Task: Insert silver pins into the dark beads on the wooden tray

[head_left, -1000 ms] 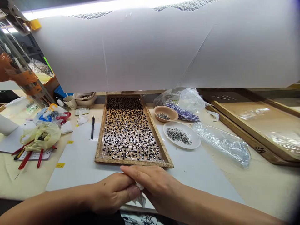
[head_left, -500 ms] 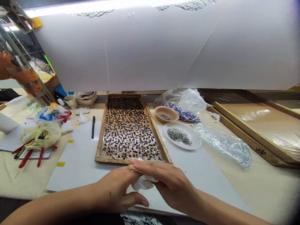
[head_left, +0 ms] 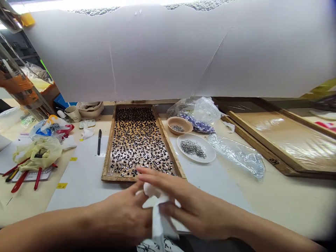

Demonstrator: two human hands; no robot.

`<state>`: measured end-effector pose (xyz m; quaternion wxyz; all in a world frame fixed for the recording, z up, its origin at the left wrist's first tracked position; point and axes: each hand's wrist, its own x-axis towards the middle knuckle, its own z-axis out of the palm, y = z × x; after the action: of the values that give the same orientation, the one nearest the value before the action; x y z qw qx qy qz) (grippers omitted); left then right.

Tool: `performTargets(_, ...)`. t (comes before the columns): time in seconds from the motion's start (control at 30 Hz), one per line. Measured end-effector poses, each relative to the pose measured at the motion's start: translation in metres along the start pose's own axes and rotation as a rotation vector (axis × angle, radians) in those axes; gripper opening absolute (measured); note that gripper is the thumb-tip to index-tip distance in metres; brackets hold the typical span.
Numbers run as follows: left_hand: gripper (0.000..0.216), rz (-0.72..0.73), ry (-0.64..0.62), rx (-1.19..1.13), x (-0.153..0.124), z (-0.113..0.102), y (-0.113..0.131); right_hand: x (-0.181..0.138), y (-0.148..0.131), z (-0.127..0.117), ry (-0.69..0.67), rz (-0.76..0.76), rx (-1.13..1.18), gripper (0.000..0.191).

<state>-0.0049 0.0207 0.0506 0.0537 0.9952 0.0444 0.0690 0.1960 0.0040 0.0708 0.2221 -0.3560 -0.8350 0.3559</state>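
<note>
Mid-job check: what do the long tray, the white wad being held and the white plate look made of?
Long tray: raw wood, with a worn, unfinished, grainy rim; the glare inside suggests a clear film lining. White wad: soft and crumpled with limp folds, so tissue or thin cloth; the blur leaves it open. White plate: smooth, glossy white, probably ceramic or melamine.

A long wooden tray (head_left: 106,154) full of dark beads (head_left: 139,143) lies on the bench (head_left: 275,196). To its right stand a brown bowl (head_left: 189,126) and a white plate (head_left: 208,155) of tiny metal bits, beside a clear plastic bag (head_left: 236,155). A black pen (head_left: 99,141) lies to its left.
</note>
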Motion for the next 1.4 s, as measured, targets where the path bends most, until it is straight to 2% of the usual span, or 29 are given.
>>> performTargets(0.1,0.022,-0.036,0.022,-0.122,0.006,0.023,0.008,0.016,-0.015,0.007,-0.247,0.083,0.055,0.056)
performTargets(0.2,0.024,-0.005,0.039,-0.109,0.004,0.033,0.007,0.021,-0.017,0.008,-0.326,0.087,0.087,0.046)
performTargets(0.27,0.023,0.038,0.074,-0.087,-0.003,0.024,0.001,0.016,-0.011,0.008,-0.268,0.019,0.082,0.049)
performTargets(0.33,0.019,0.054,0.123,-0.062,-0.014,0.008,-0.008,0.007,-0.001,0.01,-0.15,-0.05,0.057,0.052)
performTargets(0.4,0.031,-0.074,0.225,-0.047,-0.027,-0.007,-0.016,-0.003,0.011,0.013,0.05,-0.056,0.004,0.049)
performTargets(0.43,0.038,-0.169,0.262,-0.08,-0.033,-0.011,-0.019,-0.007,0.016,0.015,0.177,-0.018,-0.012,0.04)
performTargets(0.53,0.048,-0.317,0.37,-0.349,-0.046,-0.005,-0.023,-0.01,0.026,0.02,0.365,0.092,0.006,0.022)
performTargets(0.63,0.058,-0.317,0.429,-0.554,-0.047,0.018,-0.017,-0.004,0.026,0.02,0.397,0.103,0.01,0.029)
performTargets(0.7,0.057,-0.378,0.431,-0.715,-0.041,0.031,-0.012,0.0,0.021,0.017,0.367,0.093,0.026,0.042)
performTargets(0.77,0.05,-0.508,0.4,-0.98,-0.03,0.036,-0.006,0.002,0.013,0.012,0.33,0.076,0.029,0.049)
performTargets(0.87,0.051,-0.569,0.254,-1.422,-0.009,0.029,-0.002,0.004,0.0,0.006,0.301,-0.026,0.01,0.043)
performTargets(0.9,0.051,-0.57,0.244,-1.551,-0.002,0.025,-0.002,0.005,-0.003,0.006,0.284,-0.074,-0.002,0.042)
performTargets(0.97,0.052,-0.52,0.333,-1.778,0.008,0.017,-0.002,0.008,-0.005,0.008,0.203,-0.128,-0.041,0.046)
performTargets(1.03,0.052,-0.537,0.404,-1.897,0.012,0.014,-0.003,0.01,-0.003,0.014,0.093,-0.095,-0.1,0.051)
performTargets(1.1,0.051,-0.665,0.391,-1.898,0.01,0.013,-0.003,0.01,0.002,0.021,0.017,-0.049,-0.1,0.061)
performTargets(1.17,0.053,-0.786,0.337,-1.824,0.007,0.013,-0.002,0.007,0.006,0.025,0.013,-0.077,-0.056,0.072)
performTargets(1.3,0.049,-0.754,0.218,-1.643,0.005,0.007,-0.001,0.002,-0.001,0.019,0.042,-0.257,-0.038,0.087)
performTargets(1.4,0.039,-0.775,0.27,-1.569,0.006,0.003,0.001,0.002,-0.01,0.016,0.018,-0.339,-0.075,0.092)
